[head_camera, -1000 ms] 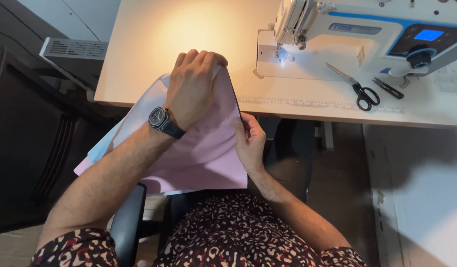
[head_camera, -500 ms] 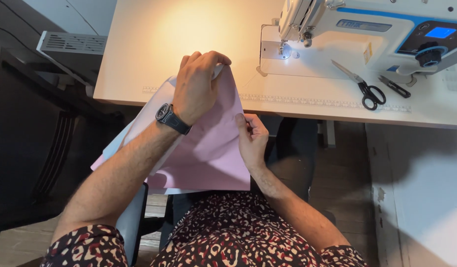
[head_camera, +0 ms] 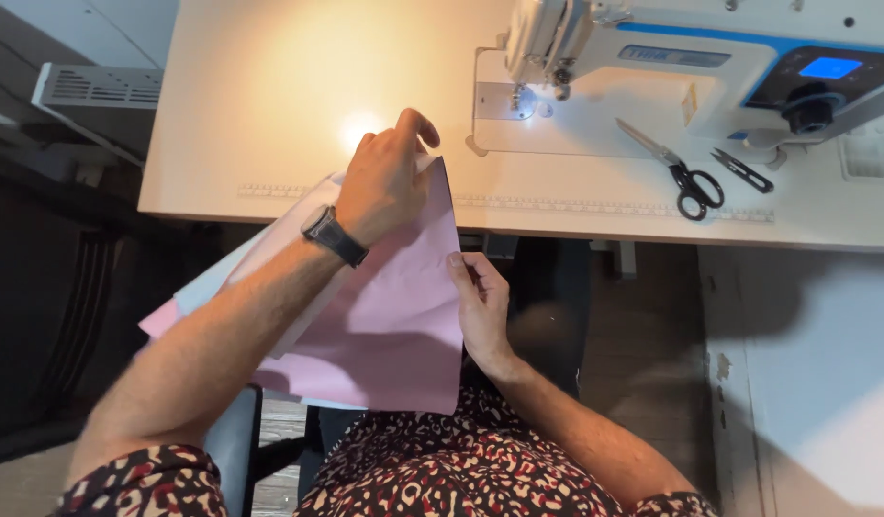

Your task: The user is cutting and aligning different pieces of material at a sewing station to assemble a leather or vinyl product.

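Fabric (head_camera: 394, 325), pink, hangs off the table's (head_camera: 269, 105) near edge, top corner on the table, left hand (head_camera: 384, 182) pinching that top end, right hand (head_camera: 480, 306) gripping the fabric's right edge below the table edge, scissors (head_camera: 676, 168) well right on the table beside the sewing machine (head_camera: 671, 67).

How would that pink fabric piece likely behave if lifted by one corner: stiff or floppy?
Probably floppy: the pink fabric drapes off the table edge toward the lap. Likely light, since the left hand and right hand control it by fingertips at its edges. It seems to hold flat, so perhaps slightly crisp.
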